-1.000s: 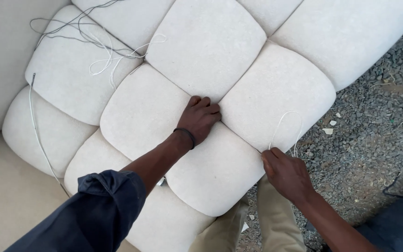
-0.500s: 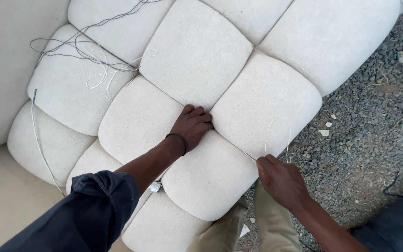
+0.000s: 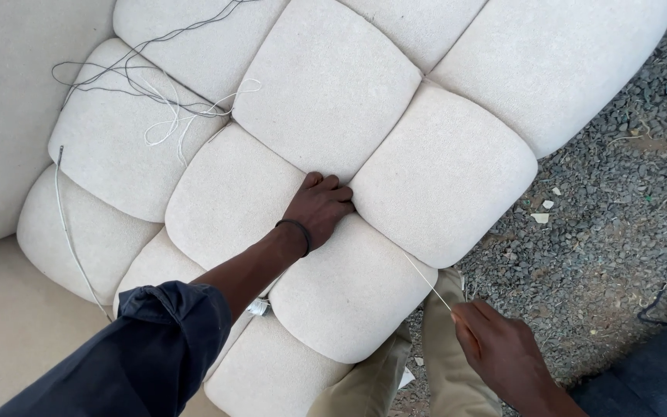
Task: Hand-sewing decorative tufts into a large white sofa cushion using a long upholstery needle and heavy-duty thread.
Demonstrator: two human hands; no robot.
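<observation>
A cream tufted cushion (image 3: 326, 100) made of puffy square pads fills most of the view. My left hand (image 3: 319, 208) presses its fingertips into the seam where several pads meet, a dark band on its wrist. My right hand (image 3: 503, 357) is off the cushion's lower right edge, shut on a thin white cord (image 3: 426, 282) that runs taut from the seam between two pads to my fingers.
Loose white and grey cords (image 3: 156, 100) lie tangled on the upper left pads, and one strand (image 3: 71, 239) runs down the left side. A beige upholstered surface (image 3: 9, 340) lies at left. Grey gravel ground (image 3: 611, 216) lies to the right.
My right hand has pulled back down and to the right, drawing the white cord out taut from the seam. My left hand stays pressed into the seam.
</observation>
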